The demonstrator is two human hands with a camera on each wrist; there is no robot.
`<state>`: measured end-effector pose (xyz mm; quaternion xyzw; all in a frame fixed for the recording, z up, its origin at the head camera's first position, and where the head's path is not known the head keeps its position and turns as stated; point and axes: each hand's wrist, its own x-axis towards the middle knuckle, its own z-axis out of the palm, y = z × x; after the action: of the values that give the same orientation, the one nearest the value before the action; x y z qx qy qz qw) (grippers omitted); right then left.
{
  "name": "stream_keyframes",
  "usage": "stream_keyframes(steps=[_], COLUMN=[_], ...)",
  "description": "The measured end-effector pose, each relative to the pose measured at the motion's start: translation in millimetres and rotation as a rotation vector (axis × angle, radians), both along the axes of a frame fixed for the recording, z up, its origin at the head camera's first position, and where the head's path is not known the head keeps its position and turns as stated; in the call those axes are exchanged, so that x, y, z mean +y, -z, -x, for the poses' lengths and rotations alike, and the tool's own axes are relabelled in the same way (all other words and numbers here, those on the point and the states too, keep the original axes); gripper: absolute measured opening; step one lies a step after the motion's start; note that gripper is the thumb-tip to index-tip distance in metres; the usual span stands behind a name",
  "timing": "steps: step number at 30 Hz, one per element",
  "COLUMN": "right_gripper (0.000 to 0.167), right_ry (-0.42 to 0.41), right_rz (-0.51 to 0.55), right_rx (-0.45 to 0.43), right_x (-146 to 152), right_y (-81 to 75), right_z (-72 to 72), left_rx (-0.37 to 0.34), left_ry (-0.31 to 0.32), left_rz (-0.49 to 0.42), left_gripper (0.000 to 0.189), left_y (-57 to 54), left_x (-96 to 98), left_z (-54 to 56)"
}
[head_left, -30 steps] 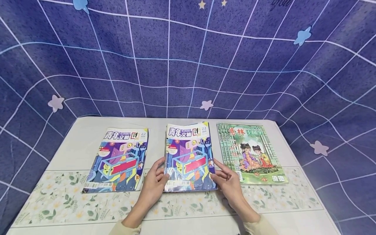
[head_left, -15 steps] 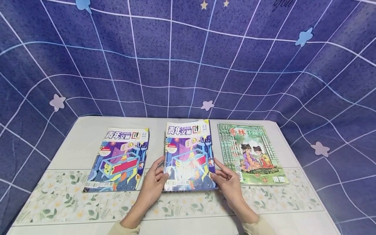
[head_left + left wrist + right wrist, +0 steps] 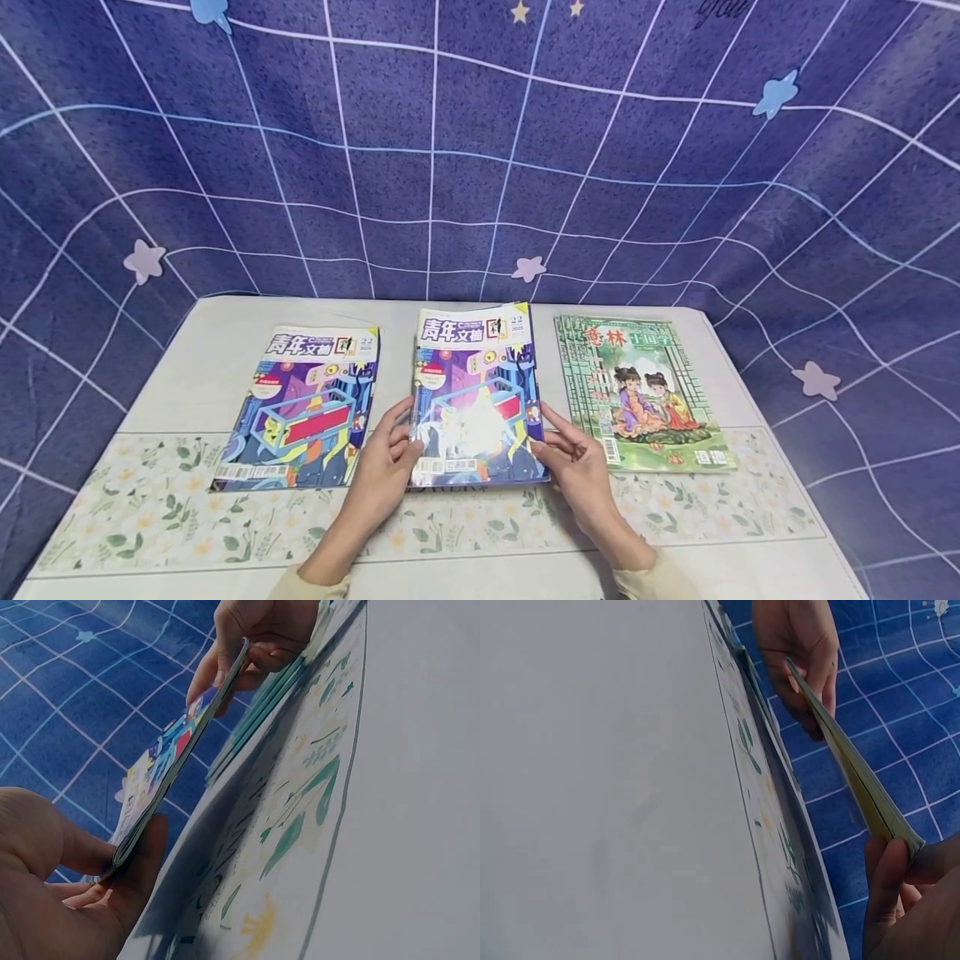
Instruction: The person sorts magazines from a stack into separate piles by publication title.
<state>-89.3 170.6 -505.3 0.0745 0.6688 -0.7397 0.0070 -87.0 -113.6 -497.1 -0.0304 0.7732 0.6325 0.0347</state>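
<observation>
Between both hands is a purple magazine (image 3: pixel 480 375) with a white title band and glare on its glossy cover. My left hand (image 3: pixel 382 471) pinches its lower left edge, thumb on the cover and fingers underneath. My right hand (image 3: pixel 581 471) grips the lower right edge the same way. Seen edge-on in the left wrist view, the magazine (image 3: pixel 169 776) is raised off the table, with a shadow below. A matching purple magazine (image 3: pixel 303 408) lies to the left. To the right is a fanned stack of green magazines (image 3: pixel 660 400) with two drawn figures on top.
The white table (image 3: pixel 180 383) carries a floral band (image 3: pixel 150 508) across its front part. Behind it and along both sides hangs a blue cloth (image 3: pixel 375 183) with a grid and stars. Dark print on the table cover shows just below the held magazine.
The held magazine has shifted slightly left and away from me, together with both hands. Glare on its cover has grown. The side magazines stay where they were.
</observation>
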Motion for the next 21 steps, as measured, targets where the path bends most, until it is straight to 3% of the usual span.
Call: stream_keyframes(steps=[21], right_gripper=[0.064], right_ry=[-0.001], right_rz=[0.042], right_rx=[0.022], right_x=[-35.1], right_y=[7.2], right_z=[0.8], left_rx=[-0.013], left_ry=[0.019], left_rz=[0.164], left_gripper=[0.067], left_y=[1.2], left_x=[-31.4], left_z=[1.3])
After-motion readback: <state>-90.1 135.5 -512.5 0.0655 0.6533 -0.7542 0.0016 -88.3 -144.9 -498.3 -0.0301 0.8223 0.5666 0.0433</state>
